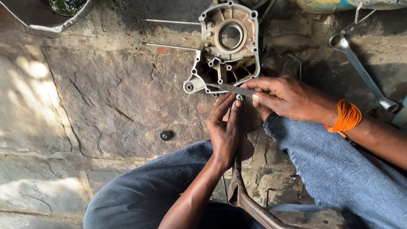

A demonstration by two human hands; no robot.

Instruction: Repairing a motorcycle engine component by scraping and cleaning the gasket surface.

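A grey metal engine cover (pixel 227 42) with a round bore lies on the stone floor ahead of my knees. My right hand (pixel 288 97), with an orange thread band at the wrist, grips a thin flat metal blade (pixel 231 88) whose tip rests on the cover's lower edge. Just below the blade, my left hand (pixel 224 129) pinches a small shiny metal part (pixel 240 98) between its fingertips. That hand rests over a rusty metal bar (pixel 243 195) running down between my legs.
A small black gear (pixel 165 135) lies on the floor to the left. Two thin rods (pixel 169 45) lie left of the cover. A long ring spanner (pixel 360 70) lies at the right. A metal tray (pixel 46 21) occupies the top left corner.
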